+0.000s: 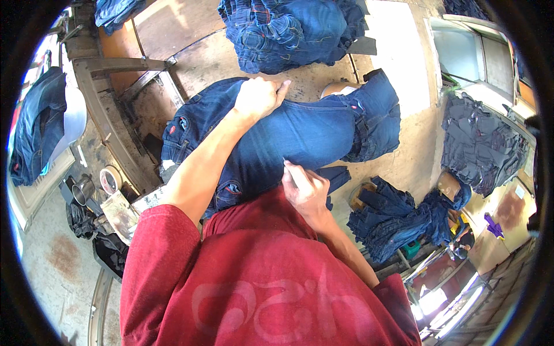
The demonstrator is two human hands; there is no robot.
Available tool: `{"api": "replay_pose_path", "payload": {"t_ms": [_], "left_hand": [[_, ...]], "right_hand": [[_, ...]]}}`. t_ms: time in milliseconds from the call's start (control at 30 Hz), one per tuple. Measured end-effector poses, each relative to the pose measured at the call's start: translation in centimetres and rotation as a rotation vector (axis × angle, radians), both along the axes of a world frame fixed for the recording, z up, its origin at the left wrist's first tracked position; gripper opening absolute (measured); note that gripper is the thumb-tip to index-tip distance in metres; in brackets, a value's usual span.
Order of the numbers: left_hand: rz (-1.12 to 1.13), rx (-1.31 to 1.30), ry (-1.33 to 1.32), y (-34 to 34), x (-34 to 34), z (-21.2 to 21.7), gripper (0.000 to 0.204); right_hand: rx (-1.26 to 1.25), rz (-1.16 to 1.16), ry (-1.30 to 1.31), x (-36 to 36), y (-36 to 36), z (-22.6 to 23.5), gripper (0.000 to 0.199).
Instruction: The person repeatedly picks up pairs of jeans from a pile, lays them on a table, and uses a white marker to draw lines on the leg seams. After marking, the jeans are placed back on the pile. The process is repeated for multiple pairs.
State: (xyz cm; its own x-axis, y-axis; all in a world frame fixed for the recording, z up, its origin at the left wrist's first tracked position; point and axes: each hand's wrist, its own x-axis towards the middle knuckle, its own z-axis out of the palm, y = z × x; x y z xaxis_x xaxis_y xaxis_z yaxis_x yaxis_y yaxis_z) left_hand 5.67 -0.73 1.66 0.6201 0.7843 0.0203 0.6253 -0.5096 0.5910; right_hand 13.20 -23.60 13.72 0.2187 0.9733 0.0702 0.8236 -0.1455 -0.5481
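A pair of dark blue jeans (306,135) lies spread across a worn wooden table (213,57) in front of me. My left hand (258,97) is closed on the far edge of the jeans, pressing the fabric down. My right hand (304,187) rests on the near part of the jeans and pinches a thin pointed tool (288,170) whose tip touches the denim. I wear a red shirt, which fills the lower part of the view.
A stack of folded jeans (291,32) sits at the table's far side. Another heap of blue denim (395,222) lies lower right, and dark grey garments (482,144) pile at the right. A metal cup (83,190) and a tape roll (109,180) stand left.
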Motion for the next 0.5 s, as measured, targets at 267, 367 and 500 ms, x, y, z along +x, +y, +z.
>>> {"api": "replay_pose_path", "payload": {"t_ms": [267, 367, 500], "left_hand": [[-0.009, -0.011, 0.022, -0.1, 0.0, -0.3, 0.047], [-0.014, 0.010, 0.008, 0.0, 0.0, -0.2, 0.046], [-0.019, -0.035, 0.040, 0.1, 0.0, 0.1, 0.048]], "right_hand": [[-0.088, 0.057, -0.106, -0.2, 0.5, 0.0, 0.017], [-0.028, 0.019, -0.102, -0.1, 0.2, 0.6, 0.015], [0.007, -0.013, 0.070, 0.3, 1.0, -0.1, 0.012]]}}
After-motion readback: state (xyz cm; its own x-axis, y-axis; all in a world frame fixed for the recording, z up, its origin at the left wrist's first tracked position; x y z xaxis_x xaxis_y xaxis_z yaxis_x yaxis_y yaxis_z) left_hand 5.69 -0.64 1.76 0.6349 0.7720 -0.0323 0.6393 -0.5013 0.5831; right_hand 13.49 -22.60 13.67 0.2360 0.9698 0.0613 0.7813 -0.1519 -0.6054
